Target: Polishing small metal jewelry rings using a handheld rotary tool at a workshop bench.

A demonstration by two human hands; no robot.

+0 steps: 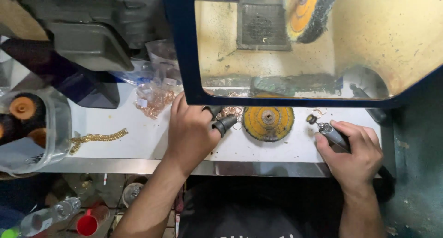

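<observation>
Only 1 view is given, from a camera worn on the person's head, looking almost straight down over the white bench [138, 141] from close above. The person's dark-shirted torso fills the bottom edge, so the lens faces forward and down, away from the body. The left hand [190, 132] and right hand [355, 155] enter from below (both forearms run up into the picture). The blue-framed, dust-stained transparent guard [295, 49] of a polishing station closes off the top right, very near the lens. With 1 view, nothing is shared.
</observation>
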